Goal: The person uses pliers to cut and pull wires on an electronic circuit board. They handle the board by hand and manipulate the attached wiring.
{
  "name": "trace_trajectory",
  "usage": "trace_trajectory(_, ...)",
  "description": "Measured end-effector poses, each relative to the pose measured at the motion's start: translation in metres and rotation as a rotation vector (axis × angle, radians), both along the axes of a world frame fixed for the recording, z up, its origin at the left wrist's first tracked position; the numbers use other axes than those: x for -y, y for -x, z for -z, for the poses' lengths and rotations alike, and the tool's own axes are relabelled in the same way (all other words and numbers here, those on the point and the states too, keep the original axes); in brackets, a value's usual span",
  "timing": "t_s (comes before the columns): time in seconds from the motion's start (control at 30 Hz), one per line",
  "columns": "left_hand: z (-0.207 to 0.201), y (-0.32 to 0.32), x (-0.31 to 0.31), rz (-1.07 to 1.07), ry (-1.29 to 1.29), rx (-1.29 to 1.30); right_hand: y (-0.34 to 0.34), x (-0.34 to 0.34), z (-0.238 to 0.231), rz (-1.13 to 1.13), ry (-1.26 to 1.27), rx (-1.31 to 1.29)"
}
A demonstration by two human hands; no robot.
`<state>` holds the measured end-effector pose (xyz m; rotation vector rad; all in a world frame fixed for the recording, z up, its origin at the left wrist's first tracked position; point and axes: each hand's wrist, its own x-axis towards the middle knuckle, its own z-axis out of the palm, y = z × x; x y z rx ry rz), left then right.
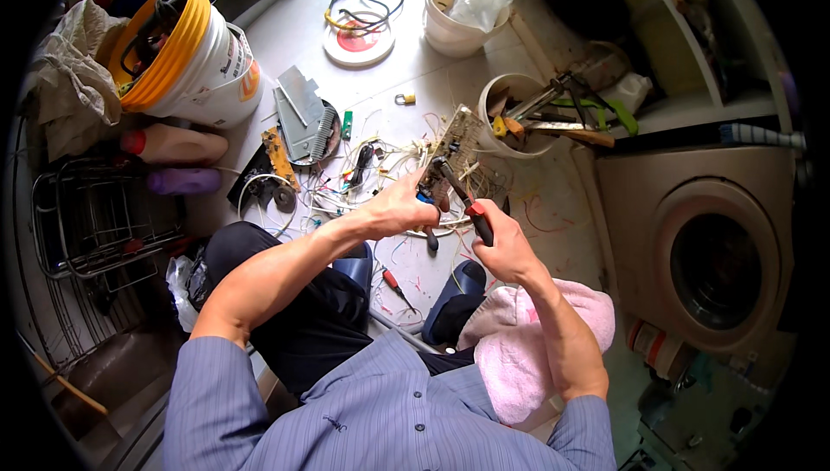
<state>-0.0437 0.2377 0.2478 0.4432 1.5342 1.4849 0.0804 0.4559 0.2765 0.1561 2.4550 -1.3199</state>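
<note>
My left hand (pixel 399 206) is closed around the lower end of a circuit board (pixel 462 136) studded with small parts, holding it tilted above the floor. In my right hand (pixel 507 246) is a pair of pliers (pixel 478 219) with red and black handles. Their jaws reach the dark parts on the board; whether they grip one I cannot tell. Just below my left hand shows a dark rounded handle (pixel 432 240). Loose wires (pixel 389 173) spread beneath both hands, with a black cable bundle (pixel 359 166) among them. A red screwdriver (pixel 394 283) lies between my slippers.
Left stand a white-and-yellow bucket (pixel 194 69), bottles (pixel 186 144) and a wire rack (pixel 108 220). Metal plates (pixel 298 112) and a padlock (pixel 405 99) lie ahead. A tool bucket (pixel 506 138), a white bucket (pixel 450 30) and a washing machine (pixel 640 203) are right. A pink towel (pixel 527 359) covers my right thigh.
</note>
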Motion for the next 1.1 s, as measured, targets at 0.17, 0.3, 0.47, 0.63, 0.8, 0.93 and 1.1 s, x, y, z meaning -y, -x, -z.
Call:
trace_trajectory(0.17,-0.012,0.002,0.002,0.008,-0.153,0.367,-0.002,0.0,0.009,0.064,0.36,0.14)
trace_trajectory(0.3,-0.007,0.005,0.007,0.038,-0.272,0.592,0.003,0.001,-0.01,0.1,0.73,0.354)
trace_trajectory(0.47,0.0,0.007,0.003,-0.059,-0.447,0.805,0.006,-0.003,0.0,0.118,0.885,0.348)
trace_trajectory(0.63,0.001,0.007,0.006,-0.016,-0.474,0.899,0.007,-0.005,-0.009,0.093,1.045,0.43)
trace_trajectory(0.8,0.005,0.006,0.007,-0.01,-0.49,0.97,0.007,-0.008,-0.01,0.052,1.145,0.437)
trace_trajectory(0.93,-0.002,0.007,0.006,-0.011,-0.508,0.988,0.007,-0.014,-0.004,-0.004,1.277,0.492)
trace_trajectory(1.1,-0.003,0.006,0.007,-0.028,-0.522,0.998,0.005,-0.016,-0.004,0.015,1.358,0.545)
